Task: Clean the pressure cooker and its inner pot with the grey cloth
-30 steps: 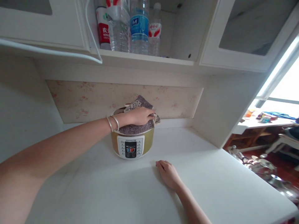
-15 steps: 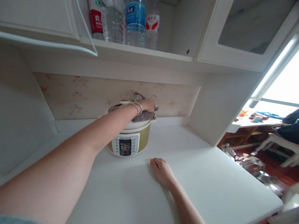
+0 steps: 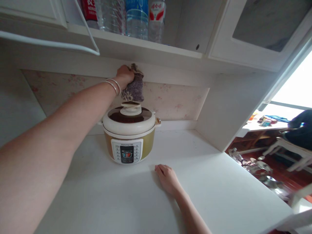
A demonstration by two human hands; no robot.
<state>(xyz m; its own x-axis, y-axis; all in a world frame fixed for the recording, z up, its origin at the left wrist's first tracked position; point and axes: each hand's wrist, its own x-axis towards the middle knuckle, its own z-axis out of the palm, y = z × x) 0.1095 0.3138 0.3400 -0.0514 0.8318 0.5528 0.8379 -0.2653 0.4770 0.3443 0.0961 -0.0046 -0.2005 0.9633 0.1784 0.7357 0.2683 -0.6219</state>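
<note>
My left hand (image 3: 125,75), with two bracelets on its wrist, is closed on a grey-purple cloth (image 3: 136,86) with a pale pattern. The cloth hangs just above the lid handle (image 3: 131,109) of an electric pressure cooker (image 3: 148,143). The cooker is white and olive green, with a dark ring on its lid and a control panel (image 3: 127,151) facing me. To the cooker's front right, my right hand (image 3: 167,178) rests on the white counter (image 3: 117,198), its fingers curled in and nothing visible in them.
Overhead, an open cabinet shelf (image 3: 180,53) holds several plastic bottles (image 3: 137,24). A white cable (image 3: 48,45) hangs at the upper left. The right side panel (image 3: 226,107) bounds the counter. Metal pots (image 3: 268,178) stand low at the far right, near a white stool (image 3: 285,148).
My left hand has lifted the cloth off the cooker's lid, moving up and to the left, so the lid and its handle now show. My right hand has stayed on the counter.
</note>
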